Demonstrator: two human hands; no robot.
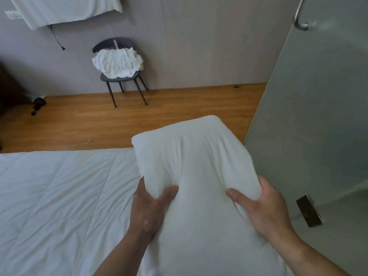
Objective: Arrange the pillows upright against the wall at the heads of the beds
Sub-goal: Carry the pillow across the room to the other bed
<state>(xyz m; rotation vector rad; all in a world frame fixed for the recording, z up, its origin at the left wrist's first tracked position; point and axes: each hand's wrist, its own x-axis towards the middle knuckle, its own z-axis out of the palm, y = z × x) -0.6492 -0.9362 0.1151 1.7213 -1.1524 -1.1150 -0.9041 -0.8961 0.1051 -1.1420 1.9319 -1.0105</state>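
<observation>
Head view: white pillow (199,176) is being held above the bed (59,196) edge, pinched at both sides by left hand (148,208) and right hand (262,208), fingers closed into the filling. Grip should be kept even; wall placement judged pending.

White bedding, grey walls, orange wood floor

Pillow (196,176) at centre: plain white, no pattern, soft grey creases. Bed (59,196) cover at 8 o'clock: white with a bluish cast, faint stitched quilting lines, otherwise plain. Floor (123,120): warm orange-brown wood, plank grain. Wall (189,46) at 12 o'clock: flat pale grey with a mauve tint, faint vertical panel seams. Chair (119,76) at 11 o'clock: dark charcoal seat, back and legs; crumpled white cloth (117,63) on it, a thin pink strip above. Hanging sheet (65,10) at 11 o'clock: white. Glass door (318,116) at 3 o'clock: frosted grey-green, silver handle (299,20), dark bracket low down.
</observation>
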